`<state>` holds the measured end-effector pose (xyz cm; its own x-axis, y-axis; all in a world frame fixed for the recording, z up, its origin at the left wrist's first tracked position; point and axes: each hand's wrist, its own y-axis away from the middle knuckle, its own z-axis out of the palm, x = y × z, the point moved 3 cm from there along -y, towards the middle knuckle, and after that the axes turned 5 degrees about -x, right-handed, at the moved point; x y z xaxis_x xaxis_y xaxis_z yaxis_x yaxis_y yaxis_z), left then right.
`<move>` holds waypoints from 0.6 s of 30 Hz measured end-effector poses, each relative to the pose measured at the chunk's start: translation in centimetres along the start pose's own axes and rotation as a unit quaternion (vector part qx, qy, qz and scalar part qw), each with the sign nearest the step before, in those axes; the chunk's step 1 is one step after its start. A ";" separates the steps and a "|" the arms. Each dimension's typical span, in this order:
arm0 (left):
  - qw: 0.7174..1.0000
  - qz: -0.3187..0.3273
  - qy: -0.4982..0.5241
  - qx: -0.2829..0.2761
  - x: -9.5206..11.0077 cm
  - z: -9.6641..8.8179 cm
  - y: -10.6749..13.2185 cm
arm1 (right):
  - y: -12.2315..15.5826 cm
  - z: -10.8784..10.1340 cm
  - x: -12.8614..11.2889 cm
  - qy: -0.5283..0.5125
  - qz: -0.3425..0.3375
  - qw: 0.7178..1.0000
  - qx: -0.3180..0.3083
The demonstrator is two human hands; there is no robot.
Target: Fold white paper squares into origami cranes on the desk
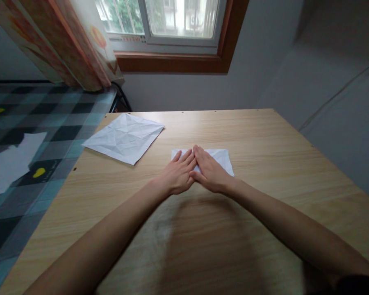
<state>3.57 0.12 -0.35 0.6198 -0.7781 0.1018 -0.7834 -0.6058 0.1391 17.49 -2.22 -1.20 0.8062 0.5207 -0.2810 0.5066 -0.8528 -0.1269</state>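
A folded sheet of white paper (220, 159) lies flat on the wooden table, partly covered by both hands. My left hand (178, 174) rests palm down over its left part, fingers stretched out. From the right, my right hand (210, 172) lies on the paper too, its fingers extended and close together, pointing away from me. The fingertips of the two hands meet near the paper's middle. Whatever lies beneath the palms is hidden.
A creased square sheet of white paper (126, 137) lies at the table's back left. Beyond the left edge, a checked bedspread (70, 116) carries torn white paper (15, 159). Behind the table (295, 184) are a wall, a window (181, 20) and a curtain (70, 37).
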 end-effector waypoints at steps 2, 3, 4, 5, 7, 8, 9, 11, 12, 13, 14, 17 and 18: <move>1.000 -0.002 -0.001 0.001 0.0 0.0 0.0 | -0.4 0.6 0.0 0.022 0.029 0.999 -0.022; 1.000 -0.002 -0.001 0.001 0.0 0.0 0.1 | -0.3 0.7 0.0 0.033 0.042 0.998 -0.026; 1.000 -0.005 -0.002 0.001 -0.1 0.0 0.2 | -0.2 0.7 0.1 0.043 0.054 0.997 -0.027; 1.000 -0.009 -0.002 -0.001 -0.1 0.0 0.3 | 0.1 0.6 0.2 0.053 0.065 0.996 -0.027; 1.000 -0.022 -0.001 -0.002 -0.5 0.0 0.4 | 0.6 0.4 0.5 0.071 0.085 0.993 -0.030; 1.000 -0.028 -0.001 0.001 -0.7 0.0 0.5 | 0.9 0.3 0.7 0.079 0.093 0.992 -0.031; 0.999 -0.032 -0.001 0.004 -1.1 -0.1 0.6 | 1.3 0.2 1.0 0.085 0.100 0.991 -0.031; 0.999 -0.038 -0.001 0.009 -1.8 -0.2 0.8 | 1.9 0.1 1.7 0.096 0.115 0.988 -0.027; 0.999 -0.040 -0.002 0.007 -2.2 -0.2 0.9 | 2.2 0.0 2.1 0.100 0.120 0.987 -0.025; 0.999 -0.042 -0.003 0.005 -2.5 -0.3 1.1 | 2.5 -0.1 2.5 0.105 0.125 0.986 -0.023; 0.999 -0.045 -0.003 0.001 -2.8 -0.4 1.2 | 2.9 -0.1 2.9 0.109 0.128 0.986 -0.022; 0.998 -0.058 -0.004 -0.005 -3.6 -0.5 1.6 | 4.2 -0.3 4.2 0.117 0.125 0.985 -0.017; 0.998 -0.062 -0.005 -0.005 -3.8 -0.5 1.7 | 4.7 -0.4 4.6 0.118 0.124 0.985 -0.014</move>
<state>-0.11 2.10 0.00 0.7116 -0.6988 0.0729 -0.6999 -0.6960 0.1602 23.72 -3.80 -2.70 0.9532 0.2939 -0.0714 0.2905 -0.9553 -0.0543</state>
